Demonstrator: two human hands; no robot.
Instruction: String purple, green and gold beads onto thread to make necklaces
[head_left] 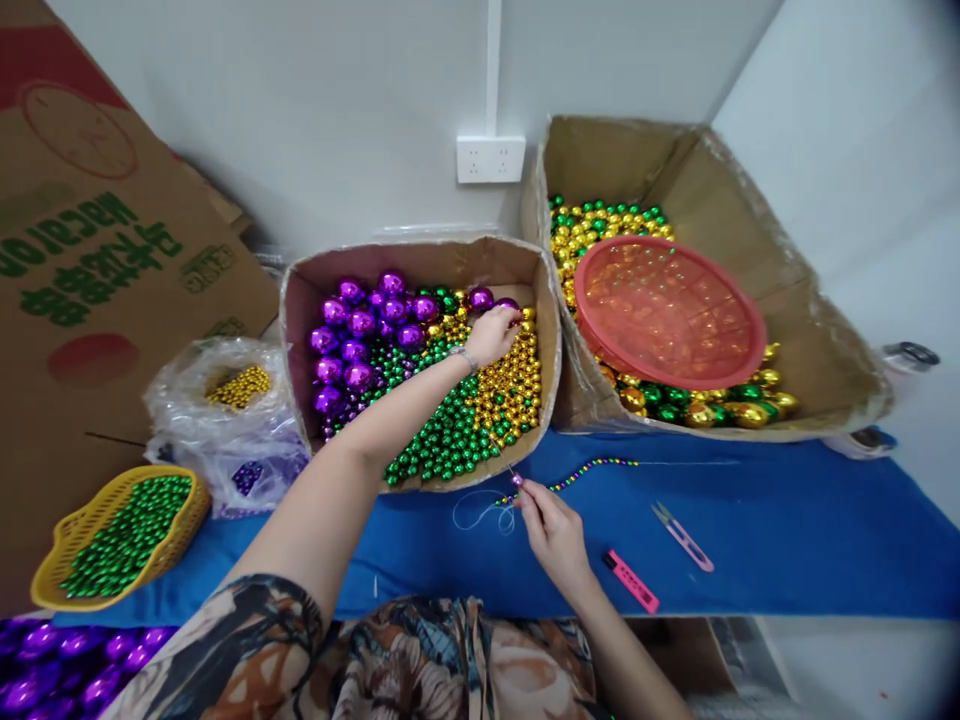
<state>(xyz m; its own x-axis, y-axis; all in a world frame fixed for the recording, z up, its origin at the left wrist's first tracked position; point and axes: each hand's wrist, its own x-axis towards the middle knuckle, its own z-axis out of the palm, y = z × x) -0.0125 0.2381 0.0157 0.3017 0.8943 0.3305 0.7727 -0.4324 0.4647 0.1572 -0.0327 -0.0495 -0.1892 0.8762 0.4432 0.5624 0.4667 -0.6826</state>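
My left hand [493, 337] reaches into a bead-filled cardboard box [553, 375], over the gold beads [514, 385] and against a large purple bead [505, 304]. Its fingers are bent together; whatever they pinch is hidden. At the box's front edge, my right hand [556, 535] is closed on a thin needle [504, 458] that points up toward the box. A small purple bead [517, 481] sits at the fingertips. Thin clear thread loops beside this hand, and a string of small multicoloured beads [600, 462] lies behind it on the blue cloth [480, 560].
A larger box [795, 270] at right holds more beads and a red basket [671, 380]. At left are a yellow basket [49, 590] of green beads and plastic bags [225, 440]. Thread snips [682, 537] and a pink box cutter [631, 581] lie at right.
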